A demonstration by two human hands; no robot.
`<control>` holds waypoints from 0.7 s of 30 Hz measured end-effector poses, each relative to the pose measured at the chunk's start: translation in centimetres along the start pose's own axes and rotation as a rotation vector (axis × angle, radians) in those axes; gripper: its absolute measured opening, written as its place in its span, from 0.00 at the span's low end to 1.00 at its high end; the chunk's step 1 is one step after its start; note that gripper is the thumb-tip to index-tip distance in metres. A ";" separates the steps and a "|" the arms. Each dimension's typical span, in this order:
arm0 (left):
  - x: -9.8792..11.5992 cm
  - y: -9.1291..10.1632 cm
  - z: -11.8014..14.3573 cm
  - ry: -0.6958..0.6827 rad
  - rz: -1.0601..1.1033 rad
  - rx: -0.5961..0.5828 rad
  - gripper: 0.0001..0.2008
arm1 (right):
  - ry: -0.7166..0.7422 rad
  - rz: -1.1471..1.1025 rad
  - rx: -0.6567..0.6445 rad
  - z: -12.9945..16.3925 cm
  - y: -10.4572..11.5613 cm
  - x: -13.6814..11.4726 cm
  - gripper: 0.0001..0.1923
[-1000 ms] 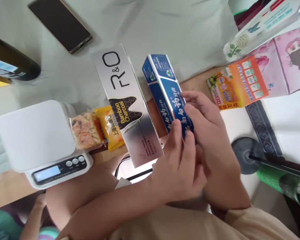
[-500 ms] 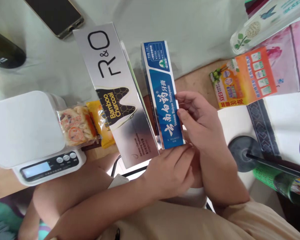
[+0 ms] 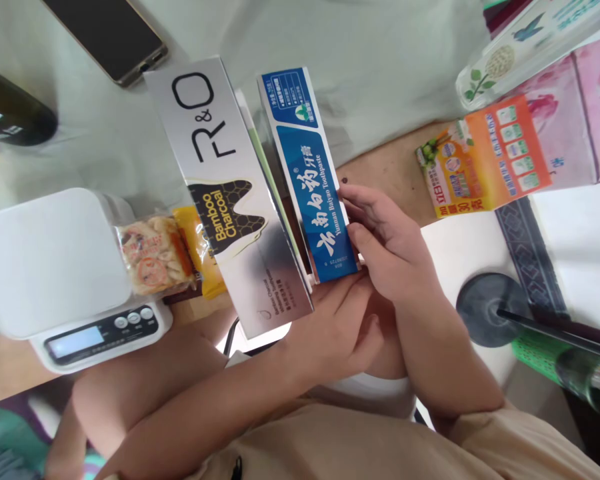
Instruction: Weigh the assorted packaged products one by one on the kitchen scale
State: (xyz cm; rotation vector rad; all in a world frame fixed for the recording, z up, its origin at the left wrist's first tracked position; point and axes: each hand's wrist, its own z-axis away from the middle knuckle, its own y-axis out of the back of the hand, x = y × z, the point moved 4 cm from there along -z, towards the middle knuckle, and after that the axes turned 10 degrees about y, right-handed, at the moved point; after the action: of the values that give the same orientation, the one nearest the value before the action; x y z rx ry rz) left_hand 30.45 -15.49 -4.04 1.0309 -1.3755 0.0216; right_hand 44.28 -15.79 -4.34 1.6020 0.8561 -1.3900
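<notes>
A blue toothpaste box (image 3: 305,180) stands tilted near the middle, its front printed with Chinese characters and "Yunnan Baiyao Toothpaste". My right hand (image 3: 393,240) is at its lower right edge, thumb and bent fingers against the side. Just below the box's bottom end lies my left hand (image 3: 340,327), fingers stretched loosely and crossing toward my right wrist; I see nothing in it. To the left of the blue box is a taller silver "R&O" Bamboo Charcoal toothpaste box (image 3: 225,193). A thin strip of another white and green item shows between the two boxes.
A white kitchen scale (image 3: 55,267) sits at left, beside a clear-wrapped snack (image 3: 155,257) and a yellow packet (image 3: 205,267). Farther back are a phone (image 3: 113,40) and a dark bottle (image 3: 15,107). An orange packet (image 3: 485,157) and pink packaging (image 3: 565,107) are at right.
The blue toothpaste box has shifted left and slightly away from me, closer to the silver box, with my right hand moving along with it. My left hand stays beneath its bottom end.
</notes>
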 end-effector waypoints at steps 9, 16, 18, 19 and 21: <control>-1.0 0.7 -1.2 0.241 0.336 -0.134 0.19 | -0.040 0.008 0.010 0.3 -0.1 0.0 0.23; 0.4 2.0 -1.0 0.335 0.248 -0.390 0.06 | -0.057 -0.041 0.014 0.2 0.0 0.0 0.21; 1.9 3.3 -0.4 0.241 0.100 -0.634 0.06 | -0.064 -0.056 0.035 0.2 0.1 0.1 0.19; 2.7 4.2 0.1 0.152 0.035 -0.733 0.07 | -0.062 -0.064 0.051 0.2 0.1 0.2 0.19; 3.8 6.4 1.6 -0.009 -0.042 -0.822 0.08 | -0.035 -0.072 0.083 0.2 0.1 0.5 0.18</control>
State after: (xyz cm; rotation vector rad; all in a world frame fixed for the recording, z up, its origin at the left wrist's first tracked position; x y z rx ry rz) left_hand 26.63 -14.74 2.53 0.3632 -1.1956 -0.5382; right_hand 44.33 -16.06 -4.86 1.6183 0.8531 -1.5174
